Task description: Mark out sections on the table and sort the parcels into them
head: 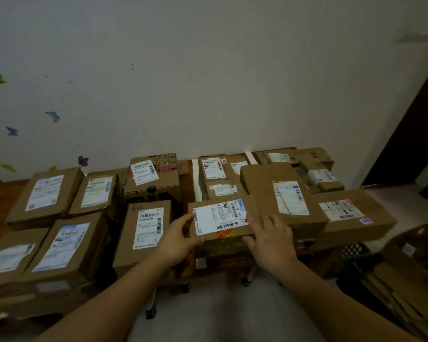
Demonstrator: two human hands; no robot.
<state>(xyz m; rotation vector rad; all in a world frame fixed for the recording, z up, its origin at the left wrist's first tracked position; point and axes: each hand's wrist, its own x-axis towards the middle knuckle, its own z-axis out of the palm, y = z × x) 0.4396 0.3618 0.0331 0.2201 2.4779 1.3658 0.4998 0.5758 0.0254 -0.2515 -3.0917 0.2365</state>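
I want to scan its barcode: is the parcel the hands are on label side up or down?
Label up: the parcel shows its white label with barcodes on top, the left hand gripping its near-left corner.

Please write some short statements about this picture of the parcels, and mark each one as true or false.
1. Both hands touch the same parcel. True: the left hand grips the left edge of the middle parcel, and the right hand lies on its right corner.
2. This parcel has its label facing down. False: the white label faces up.
3. A white tape strip lies between parcels. True: the tape strip runs away from the person, behind the held parcel.
4. The wall behind is completely bare. False: the wall has butterfly stickers on its left part.
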